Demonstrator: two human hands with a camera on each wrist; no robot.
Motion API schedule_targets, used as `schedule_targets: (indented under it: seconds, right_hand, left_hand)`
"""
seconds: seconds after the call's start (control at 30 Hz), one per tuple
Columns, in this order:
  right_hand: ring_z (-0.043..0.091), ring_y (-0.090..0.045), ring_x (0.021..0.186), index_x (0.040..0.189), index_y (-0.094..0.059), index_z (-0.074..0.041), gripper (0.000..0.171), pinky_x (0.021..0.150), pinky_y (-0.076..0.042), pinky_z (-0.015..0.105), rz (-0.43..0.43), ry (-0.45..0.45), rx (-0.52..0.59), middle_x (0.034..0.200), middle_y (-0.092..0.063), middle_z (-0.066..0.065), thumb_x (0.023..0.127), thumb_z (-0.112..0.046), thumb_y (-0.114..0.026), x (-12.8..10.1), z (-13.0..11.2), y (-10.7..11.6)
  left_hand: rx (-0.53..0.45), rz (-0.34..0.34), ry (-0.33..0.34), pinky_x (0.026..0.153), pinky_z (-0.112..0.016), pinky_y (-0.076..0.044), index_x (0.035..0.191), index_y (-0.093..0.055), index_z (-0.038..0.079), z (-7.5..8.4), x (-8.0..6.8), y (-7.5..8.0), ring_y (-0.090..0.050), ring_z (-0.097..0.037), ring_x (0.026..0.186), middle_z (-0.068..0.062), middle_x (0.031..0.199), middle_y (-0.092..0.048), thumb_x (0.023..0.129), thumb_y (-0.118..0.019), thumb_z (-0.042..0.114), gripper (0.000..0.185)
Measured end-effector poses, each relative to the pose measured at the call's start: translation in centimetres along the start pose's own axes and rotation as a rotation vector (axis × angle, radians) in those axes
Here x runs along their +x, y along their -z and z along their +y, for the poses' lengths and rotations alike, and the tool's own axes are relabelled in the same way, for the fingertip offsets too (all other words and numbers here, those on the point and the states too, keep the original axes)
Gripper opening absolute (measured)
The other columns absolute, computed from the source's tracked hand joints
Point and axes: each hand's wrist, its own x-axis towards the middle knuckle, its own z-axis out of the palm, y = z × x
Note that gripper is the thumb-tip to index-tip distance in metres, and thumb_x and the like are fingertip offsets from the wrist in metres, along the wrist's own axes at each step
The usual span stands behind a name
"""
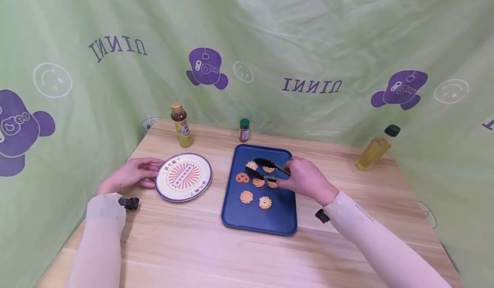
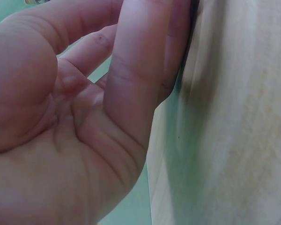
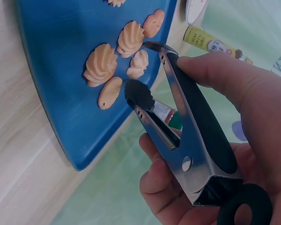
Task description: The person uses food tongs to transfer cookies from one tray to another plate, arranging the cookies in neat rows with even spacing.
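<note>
My right hand (image 1: pixel 308 178) grips black-and-steel kitchen tongs (image 3: pixel 192 154) above a blue tray (image 1: pixel 254 219). The tongs' arms are spread, their black tips over the cookies, with no cookie clearly pinched. On the tray lie several baked cookies: a pretzel-shaped one (image 1: pixel 242 177), a swirled one (image 1: pixel 246 197), a ring-like one (image 1: pixel 265 202) and others near the tips. My left hand (image 1: pixel 133 174) touches the left rim of a round white plate (image 1: pixel 197 168) with a red ray pattern. Its fingers look loosely bent; in the left wrist view the plate is hidden behind them.
A yellow-labelled bottle (image 1: pixel 185 131) stands behind the plate. Behind the tray is a small green-capped jar (image 1: pixel 244 132). An oil bottle (image 1: pixel 372 153) with a dark cap stands at the right. A green printed curtain (image 1: pixel 308 34) surrounds the wooden table (image 1: pixel 185 241).
</note>
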Motion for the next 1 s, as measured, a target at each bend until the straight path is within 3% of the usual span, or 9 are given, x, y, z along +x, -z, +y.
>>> schedule_targets:
  seconds: [0.17, 0.3, 0.53, 0.77, 0.87, 1.0]
  right_hand:
    - [0.015, -0.055, 0.058, 0.09, -0.08, -0.004, 0.031, 0.055, -0.044, 0.025, -0.023, 0.0, 0.011, 0.067, -0.058, -0.002, 0.091, -0.032, -0.092, 0.05, -0.23, 0.14]
    - [0.015, -0.054, 0.057, 0.084, -0.077, -0.007, 0.03, 0.054, -0.041, 0.025, -0.018, -0.006, 0.012, 0.067, -0.054, -0.002, 0.09, -0.031, -0.093, 0.03, -0.43, 0.19]
    - [0.016, -0.055, 0.06, 0.083, -0.076, -0.008, 0.029, 0.055, -0.042, 0.025, -0.02, -0.007, 0.018, 0.072, -0.057, 0.001, 0.091, -0.031, -0.092, 0.0, -0.48, 0.09]
    - [0.019, -0.06, 0.067, 0.1, -0.082, 0.002, 0.033, 0.06, -0.054, 0.033, 0.038, 0.016, -0.038, 0.087, -0.071, 0.011, 0.091, -0.029, -0.091, -0.16, -0.01, 0.21]
    - [0.018, -0.059, 0.068, 0.102, -0.082, 0.002, 0.034, 0.061, -0.054, 0.032, 0.032, 0.02, -0.042, 0.088, -0.071, 0.01, 0.092, -0.029, -0.09, -0.08, 0.11, -0.01]
    - [0.017, -0.055, 0.06, 0.086, -0.077, -0.002, 0.031, 0.055, -0.045, 0.027, 0.027, 0.034, -0.011, 0.073, -0.06, 0.003, 0.093, -0.029, -0.09, 0.02, 0.04, -0.23]
  left_hand:
    - [-0.015, -0.008, -0.006, 0.092, -0.035, -0.075, 0.169, -0.036, -0.009, -0.47, 0.12, -0.23, -0.079, -0.011, 0.102, -0.037, 0.151, -0.057, 0.112, -0.061, 0.002, 0.063]
    - [-0.023, -0.005, -0.006, 0.093, -0.035, -0.075, 0.169, -0.036, -0.008, -0.54, 0.22, -0.35, -0.079, -0.012, 0.102, -0.037, 0.151, -0.057, 0.112, -0.063, 0.003, 0.064]
    - [-0.024, 0.016, 0.01, 0.09, -0.035, -0.076, 0.17, -0.035, -0.008, -0.39, 0.29, -0.07, -0.079, -0.011, 0.098, -0.033, 0.148, -0.058, 0.111, -0.065, 0.002, 0.066]
    - [-0.003, 0.014, -0.001, 0.09, -0.034, -0.076, 0.169, -0.039, -0.006, 0.15, 0.76, -0.2, -0.079, -0.012, 0.097, -0.03, 0.145, -0.061, 0.111, -0.066, 0.005, 0.065]
    - [-0.007, 0.011, 0.006, 0.091, -0.035, -0.076, 0.169, -0.038, -0.006, 0.05, 0.83, -0.15, -0.079, -0.012, 0.098, -0.028, 0.143, -0.063, 0.111, -0.065, 0.004, 0.064]
    - [-0.004, 0.011, -0.003, 0.091, -0.035, -0.075, 0.169, -0.037, -0.008, -0.24, 0.81, -0.01, -0.079, -0.011, 0.1, -0.031, 0.145, -0.062, 0.112, -0.063, 0.002, 0.064]
